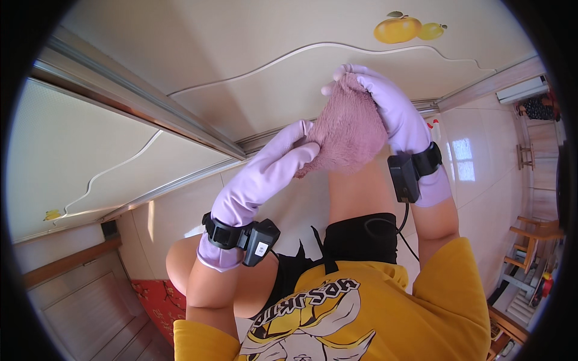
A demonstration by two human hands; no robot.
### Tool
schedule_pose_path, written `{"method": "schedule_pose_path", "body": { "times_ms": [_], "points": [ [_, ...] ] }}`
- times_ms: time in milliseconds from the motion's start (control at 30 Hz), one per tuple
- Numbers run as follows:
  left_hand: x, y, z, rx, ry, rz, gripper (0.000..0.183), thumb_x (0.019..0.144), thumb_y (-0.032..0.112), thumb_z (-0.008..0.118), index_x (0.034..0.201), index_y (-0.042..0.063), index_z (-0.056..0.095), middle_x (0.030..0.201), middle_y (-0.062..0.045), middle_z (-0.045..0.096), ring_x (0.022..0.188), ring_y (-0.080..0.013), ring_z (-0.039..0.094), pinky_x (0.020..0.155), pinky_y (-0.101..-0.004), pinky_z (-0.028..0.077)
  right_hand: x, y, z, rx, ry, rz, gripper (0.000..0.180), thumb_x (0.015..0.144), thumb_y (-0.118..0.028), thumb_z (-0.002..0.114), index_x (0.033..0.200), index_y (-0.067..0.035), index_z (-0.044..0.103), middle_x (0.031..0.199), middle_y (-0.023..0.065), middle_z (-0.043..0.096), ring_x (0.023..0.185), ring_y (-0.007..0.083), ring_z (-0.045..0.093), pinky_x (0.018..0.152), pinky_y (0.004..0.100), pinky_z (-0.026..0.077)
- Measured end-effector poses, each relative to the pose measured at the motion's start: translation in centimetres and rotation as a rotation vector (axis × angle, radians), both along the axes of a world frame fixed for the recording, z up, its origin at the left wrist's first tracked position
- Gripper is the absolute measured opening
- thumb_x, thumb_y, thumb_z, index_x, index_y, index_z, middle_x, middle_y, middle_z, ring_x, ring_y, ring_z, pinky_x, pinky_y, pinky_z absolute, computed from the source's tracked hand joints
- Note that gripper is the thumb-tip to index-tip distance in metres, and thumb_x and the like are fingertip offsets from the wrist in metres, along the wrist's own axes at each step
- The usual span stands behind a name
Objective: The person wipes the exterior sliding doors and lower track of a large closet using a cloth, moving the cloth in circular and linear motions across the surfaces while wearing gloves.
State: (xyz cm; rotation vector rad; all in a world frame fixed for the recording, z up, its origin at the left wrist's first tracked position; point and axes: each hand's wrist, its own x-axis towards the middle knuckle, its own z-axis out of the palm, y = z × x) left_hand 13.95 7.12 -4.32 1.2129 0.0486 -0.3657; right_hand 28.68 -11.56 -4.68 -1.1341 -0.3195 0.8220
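A fluffy pink cleaning cloth [347, 126] hangs between my two hands, in front of a cream sliding door panel [271, 31]. Both hands wear lilac rubber gloves. My left hand [289, 151] pinches the cloth's lower left edge between thumb and fingers. Higher up, my right hand [370, 85] grips its gathered top corner, with fingertips close to the panel; whether they touch it I cannot tell. The panel bears a wavy white line and a yellow fruit decal [398, 30]. Each wrist carries a black strapped device with a cable.
A second sliding panel [113, 153] stands at the left, beside a metal-edged door frame [149, 108]. The bottom track [180, 180] meets a glossy tiled floor [478, 117]. A red mat [158, 302] and a panelled door [90, 298] lie lower left. Wooden chairs [526, 239] stand far right.
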Motion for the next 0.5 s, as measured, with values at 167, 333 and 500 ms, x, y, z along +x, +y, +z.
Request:
{"method": "schedule_pose_path", "body": {
  "times_ms": [167, 333, 500],
  "points": [
    [-0.1, 0.4, -1.2, -0.027, -0.027, -0.022, 0.030, 0.093, 0.011, 0.057, 0.122, 0.005, 0.053, 0.094, 0.002, 0.059, 0.084, -0.0028, 0.053, 0.073, -0.0201, 0.046, 1.1, -1.5, -2.6, -0.134, -0.111, 0.050, 0.033, 0.095, -0.021, 0.054, 0.120, 0.001, 0.054, 0.119, 0.0133, 0.061, 0.111, 0.0205, 0.059, 0.097, 0.0359, 0.048],
    [-0.5, 0.3, -1.9, 0.088, -0.088, 0.195, 0.029, 0.095, 0.010, 0.055, 0.122, 0.002, 0.055, 0.090, 0.002, 0.064, 0.073, -0.0037, 0.059, 0.060, -0.0205, 0.048, -3.1, -0.9, -0.8, -0.071, -0.467, 0.061, 0.053, 0.097, -0.025, 0.053, 0.139, 0.004, 0.041, 0.136, 0.0148, 0.051, 0.122, 0.0238, 0.052, 0.106, 0.0370, 0.039],
    [-0.1, 0.2, -0.1, 0.002, -0.011, 0.260, 0.029, 0.092, 0.010, 0.061, 0.119, -0.002, 0.059, 0.084, -0.002, 0.067, 0.068, -0.0045, 0.061, 0.058, -0.0185, 0.048, -6.1, 0.5, -1.5, -0.147, -0.192, 0.212, 0.051, 0.092, -0.024, 0.063, 0.132, 0.003, 0.049, 0.122, 0.0064, 0.059, 0.111, 0.0138, 0.055, 0.097, 0.0301, 0.043]
  ]
}}
